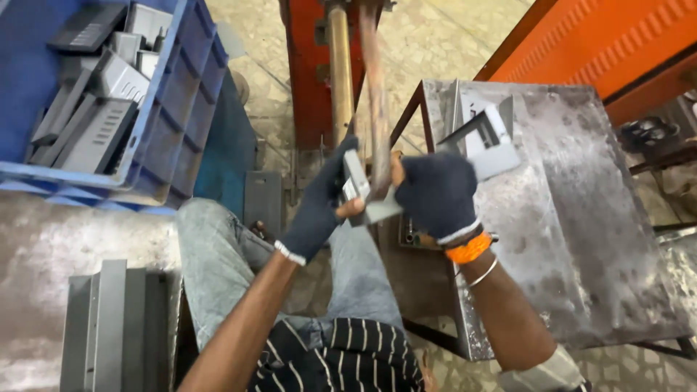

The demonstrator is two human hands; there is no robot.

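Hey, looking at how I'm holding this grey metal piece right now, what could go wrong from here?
1. Both gloved hands, left hand and right hand, clamp the grey metal piece close to the blurred rod; fingers might get pinched.
2. The gloves leave the fingertips bare against sheet-metal edges, so cuts seem possible.
3. Another grey bracket lies loose on the steel table beside the right hand and might get knocked off.
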